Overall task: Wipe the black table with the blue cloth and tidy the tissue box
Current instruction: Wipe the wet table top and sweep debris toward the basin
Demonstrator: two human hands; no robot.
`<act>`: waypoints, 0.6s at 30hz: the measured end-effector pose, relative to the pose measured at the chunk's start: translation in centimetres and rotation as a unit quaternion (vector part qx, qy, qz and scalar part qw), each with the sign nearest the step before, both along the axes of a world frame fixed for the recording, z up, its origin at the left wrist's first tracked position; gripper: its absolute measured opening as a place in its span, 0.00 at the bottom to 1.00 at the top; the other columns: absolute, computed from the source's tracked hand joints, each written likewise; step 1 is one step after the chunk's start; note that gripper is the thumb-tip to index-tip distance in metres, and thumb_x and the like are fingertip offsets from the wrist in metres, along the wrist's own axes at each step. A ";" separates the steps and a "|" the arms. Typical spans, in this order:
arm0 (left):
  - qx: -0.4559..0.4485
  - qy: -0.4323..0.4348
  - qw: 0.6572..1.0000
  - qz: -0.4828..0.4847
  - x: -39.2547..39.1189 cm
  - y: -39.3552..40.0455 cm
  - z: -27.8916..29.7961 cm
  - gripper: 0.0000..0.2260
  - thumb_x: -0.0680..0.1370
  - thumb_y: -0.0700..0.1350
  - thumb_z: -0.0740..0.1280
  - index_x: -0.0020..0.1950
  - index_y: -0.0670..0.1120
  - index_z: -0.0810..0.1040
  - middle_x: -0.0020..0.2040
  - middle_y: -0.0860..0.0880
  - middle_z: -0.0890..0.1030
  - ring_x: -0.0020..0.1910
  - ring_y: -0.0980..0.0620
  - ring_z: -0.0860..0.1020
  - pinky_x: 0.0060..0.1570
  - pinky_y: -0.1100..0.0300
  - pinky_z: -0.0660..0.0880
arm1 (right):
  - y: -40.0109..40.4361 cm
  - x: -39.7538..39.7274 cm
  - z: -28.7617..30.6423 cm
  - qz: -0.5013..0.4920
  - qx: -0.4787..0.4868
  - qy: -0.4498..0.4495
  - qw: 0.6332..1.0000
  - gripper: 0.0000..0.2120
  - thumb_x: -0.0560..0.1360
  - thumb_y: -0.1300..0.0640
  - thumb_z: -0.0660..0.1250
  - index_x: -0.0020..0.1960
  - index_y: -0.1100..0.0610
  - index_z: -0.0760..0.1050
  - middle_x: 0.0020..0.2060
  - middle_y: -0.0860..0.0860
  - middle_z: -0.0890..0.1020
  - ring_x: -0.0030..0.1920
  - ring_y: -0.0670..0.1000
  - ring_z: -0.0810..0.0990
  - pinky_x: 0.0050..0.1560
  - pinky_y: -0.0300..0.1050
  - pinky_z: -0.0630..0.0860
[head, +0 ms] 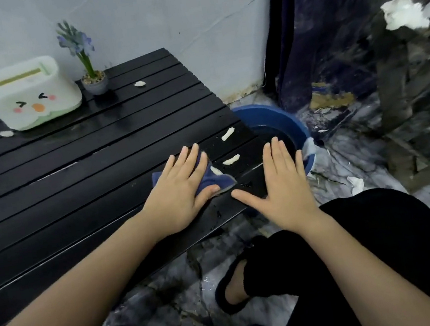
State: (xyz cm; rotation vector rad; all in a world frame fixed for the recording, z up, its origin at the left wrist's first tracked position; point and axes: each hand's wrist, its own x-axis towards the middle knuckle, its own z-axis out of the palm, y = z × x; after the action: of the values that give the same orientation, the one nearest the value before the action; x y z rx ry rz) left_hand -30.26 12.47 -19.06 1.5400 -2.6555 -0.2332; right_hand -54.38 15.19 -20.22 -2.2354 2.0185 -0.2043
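The black slatted table (70, 166) fills the left half of the view, wet and shiny. My left hand (181, 189) presses flat on the blue cloth (216, 180) near the table's right end. My right hand (285, 183) lies open, fingers spread, at the table's right edge, holding nothing. Three white scraps (227, 134) lie just beyond the cloth. Another scrap (139, 84) lies farther back, and one (6, 133) sits by the tissue box. The white and green tissue box (33, 94) with a cartoon face stands at the back left.
A small potted purple flower (92, 77) stands beside the tissue box. A blue basin of water (280, 123) sits on the floor past the table's right end. Dark curtain and clutter (359, 59) fill the right side. My legs (345, 255) are below.
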 end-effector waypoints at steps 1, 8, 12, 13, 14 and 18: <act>0.002 0.002 1.000 -0.009 -1.2 -1.0 0.1 0.37 0.79 0.66 0.39 0.81 0.44 0.51 0.81 0.45 0.48 0.80 0.44 0.47 0.78 0.48 0.47 | 0.0 0.0 0.0 0.001 0.001 -0.002 1.000 0.61 0.68 0.17 0.40 0.82 0.64 0.46 0.82 0.61 0.48 0.82 0.58 0.45 0.80 0.64 0.44; -0.010 0.039 0.999 -0.022 -8.5 -8.1 0.0 0.27 0.83 0.57 0.51 0.79 0.43 0.58 0.80 0.43 0.57 0.79 0.42 0.54 0.76 0.47 0.49 | 0.0 0.1 0.0 0.001 -0.008 -0.012 1.000 0.60 0.69 0.18 0.43 0.82 0.65 0.48 0.82 0.61 0.49 0.82 0.57 0.45 0.80 0.62 0.43; -0.007 0.075 0.997 -0.011 -11.3 -11.4 0.3 0.24 0.84 0.54 0.53 0.75 0.42 0.66 0.77 0.43 0.65 0.76 0.43 0.62 0.76 0.50 0.52 | -0.1 0.0 0.2 -0.002 0.000 -0.018 1.000 0.59 0.70 0.18 0.46 0.82 0.64 0.45 0.82 0.60 0.45 0.82 0.56 0.41 0.80 0.61 0.39; 0.000 0.102 0.995 0.002 -11.6 -11.9 0.3 0.23 0.84 0.55 0.53 0.73 0.43 0.69 0.74 0.43 0.69 0.74 0.44 0.66 0.75 0.51 0.54 | -0.1 0.0 0.2 -0.003 0.000 -0.020 1.000 0.59 0.70 0.18 0.46 0.82 0.64 0.44 0.82 0.59 0.45 0.82 0.55 0.41 0.80 0.60 0.39; 0.012 0.141 0.990 0.020 -11.7 -12.3 0.3 0.23 0.83 0.56 0.53 0.70 0.43 0.72 0.70 0.43 0.74 0.70 0.44 0.70 0.72 0.52 0.59 | -0.1 0.0 0.3 -0.004 0.000 -0.023 1.000 0.59 0.70 0.18 0.46 0.82 0.64 0.44 0.82 0.59 0.45 0.82 0.55 0.41 0.80 0.60 0.38; 0.032 0.316 0.942 0.105 -10.3 -11.4 1.7 0.19 0.83 0.56 0.56 0.60 0.46 0.79 0.49 0.49 0.83 0.49 0.49 0.79 0.49 0.56 0.72 | -0.1 -0.6 0.5 0.001 0.003 -0.081 0.997 0.57 0.71 0.19 0.48 0.82 0.61 0.44 0.83 0.56 0.44 0.82 0.51 0.40 0.80 0.59 0.38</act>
State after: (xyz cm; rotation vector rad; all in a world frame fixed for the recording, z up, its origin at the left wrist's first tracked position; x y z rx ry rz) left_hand -40.57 1.07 -17.37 1.4343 -1.9906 -0.6753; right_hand -54.97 15.10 -19.71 -2.1404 1.9302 -0.3670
